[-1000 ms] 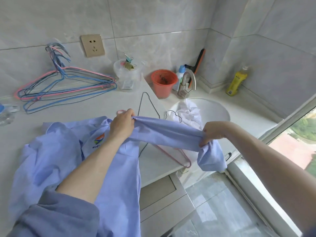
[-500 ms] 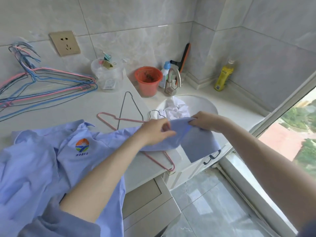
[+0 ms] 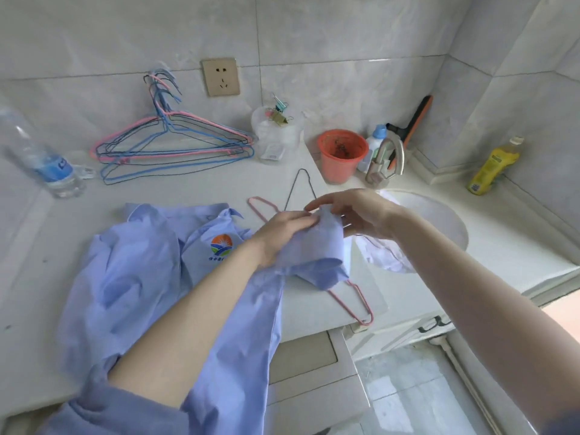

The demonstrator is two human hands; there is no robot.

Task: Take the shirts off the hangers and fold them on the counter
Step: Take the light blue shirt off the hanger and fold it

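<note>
The blue shirt (image 3: 131, 277) lies on the bench (image 3: 194, 189), hem over the near edge. The hands have closed together (the sleeve was stretched wide a second ago): the left hand (image 3: 282, 233) grips the doubled sleeve (image 3: 317, 249), and the right hand (image 3: 357, 211) pinches its end. Bare bench lies beyond, before the hanger pile (image 3: 175, 146).

One blue shirt (image 3: 135, 277), two loose hangers (image 3: 352, 297) (image 3: 302, 174) (plus a tangled pile (image 3: 188, 150)), three bottles (image 3: 53, 164) (image 3: 375, 142) (image 3: 491, 166), one cup (image 3: 342, 155).

left hand (image 3: 282, 233): grips blue shirt (image 3: 135, 277) sleeve | right hand (image 3: 354, 211): pinches sleeve | shirt: on bench (image 3: 188, 189), over pink hanger (image 3: 365, 322)
</note>
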